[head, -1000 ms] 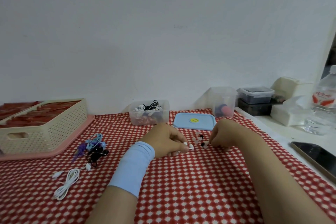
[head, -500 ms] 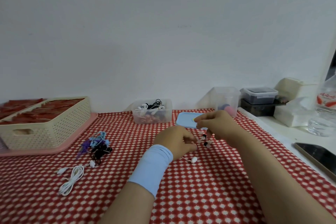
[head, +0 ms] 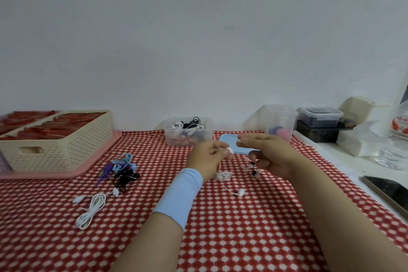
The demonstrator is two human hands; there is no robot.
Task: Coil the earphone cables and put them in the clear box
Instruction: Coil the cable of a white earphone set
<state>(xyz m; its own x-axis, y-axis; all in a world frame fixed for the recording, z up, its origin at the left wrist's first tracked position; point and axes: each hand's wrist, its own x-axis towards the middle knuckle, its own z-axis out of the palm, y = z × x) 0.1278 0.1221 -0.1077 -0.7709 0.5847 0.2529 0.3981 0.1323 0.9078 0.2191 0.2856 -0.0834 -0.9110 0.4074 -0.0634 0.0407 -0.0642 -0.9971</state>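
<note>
My left hand [head: 208, 160], with a light blue wristband, pinches a pale pink earphone cable [head: 224, 176] above the checked cloth; one earbud [head: 241, 192] trails on the table. My right hand [head: 268, 152] is raised beside it and pinches the same cable's end between thumb and forefinger. Pink and black earbuds [head: 251, 166] lie under the right hand. The clear box [head: 188, 131] stands behind, holding coiled white and black earphones. A white earphone [head: 91, 208] and a purple, blue and black tangle [head: 120, 169] lie to the left.
A blue lid [head: 228, 147] lies behind my hands. A cream basket [head: 57, 139] on a pink tray is at the left. A tall clear container [head: 279, 121], dark boxes [head: 319, 125], a water bottle [head: 397, 139] and a phone [head: 390, 192] line the right side.
Both hands have risen from the cloth, lifting the pale pink cable. The right hand moved up and apart from the left, drawing the cable out between them.
</note>
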